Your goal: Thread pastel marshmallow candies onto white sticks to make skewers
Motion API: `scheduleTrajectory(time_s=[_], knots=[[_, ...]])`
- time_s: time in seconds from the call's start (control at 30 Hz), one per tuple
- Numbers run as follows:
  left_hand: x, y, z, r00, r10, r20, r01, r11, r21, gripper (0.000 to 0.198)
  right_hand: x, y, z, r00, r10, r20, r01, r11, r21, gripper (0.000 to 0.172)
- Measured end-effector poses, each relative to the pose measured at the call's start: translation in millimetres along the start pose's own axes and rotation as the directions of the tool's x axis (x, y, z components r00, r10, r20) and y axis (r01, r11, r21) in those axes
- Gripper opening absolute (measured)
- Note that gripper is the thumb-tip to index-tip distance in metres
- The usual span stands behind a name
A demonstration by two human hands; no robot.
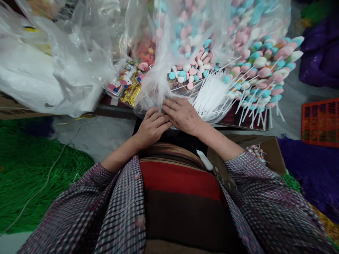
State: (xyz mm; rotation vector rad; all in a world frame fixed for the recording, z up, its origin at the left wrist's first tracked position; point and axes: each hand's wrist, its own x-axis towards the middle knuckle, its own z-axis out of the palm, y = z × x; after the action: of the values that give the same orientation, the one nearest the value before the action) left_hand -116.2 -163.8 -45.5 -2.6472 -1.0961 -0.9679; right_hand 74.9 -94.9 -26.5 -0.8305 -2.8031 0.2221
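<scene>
My left hand (152, 127) and my right hand (181, 114) meet at the near edge of a clear plastic bag (156, 81), close to my body. The fingers of both hands are curled and pressed together over something small that I cannot make out. Right of my right hand lies a bundle of white sticks (209, 95). Beyond it finished skewers of pink, blue and white candy (265, 70) are stacked with their sticks pointing towards me. Loose candies (189, 72) lie in the bag behind my hands.
A big crumpled plastic bag (53, 60) fills the left. Small colourful packets (124, 83) lie at the table's edge. Green strands (31, 169) cover the floor left, purple strands (315, 169) right, beside an orange crate (320, 121) and a cardboard box (265, 155).
</scene>
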Motion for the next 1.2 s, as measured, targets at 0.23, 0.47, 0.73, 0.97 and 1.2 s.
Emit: scheduleTrajectory(time_s=[0.23,0.47,0.73,0.97,1.2], knots=[[7.3,-2.1,-8.0,0.998,0.07,-0.008,-0.07,0.998,0.01,0.025,5.3,26.9,31.7,0.995,0.075,-0.06,-0.056,0.961,0.271,0.055],[5.6,-2.0,-8.5,0.999,0.052,-0.002,-0.052,0.998,-0.017,0.024,10.9,20.3,24.0,0.996,0.092,-0.004,-0.091,0.991,0.099,0.044],[9.6,-2.6,-13.3,0.998,0.065,0.003,-0.065,0.998,-0.024,0.024,22.9,17.0,19.4,0.987,0.159,0.028,-0.157,0.986,-0.062,0.038],[8.5,-7.0,-17.9,0.998,0.006,0.056,-0.005,1.0,-0.02,0.028,11.8,22.0,15.0,0.993,0.121,0.013,-0.121,0.993,0.001,0.036],[14.8,-2.5,-25.1,0.996,0.05,0.077,-0.045,0.997,-0.066,0.028,22.1,21.3,16.0,0.957,0.289,0.012,-0.285,0.95,-0.13,0.036]])
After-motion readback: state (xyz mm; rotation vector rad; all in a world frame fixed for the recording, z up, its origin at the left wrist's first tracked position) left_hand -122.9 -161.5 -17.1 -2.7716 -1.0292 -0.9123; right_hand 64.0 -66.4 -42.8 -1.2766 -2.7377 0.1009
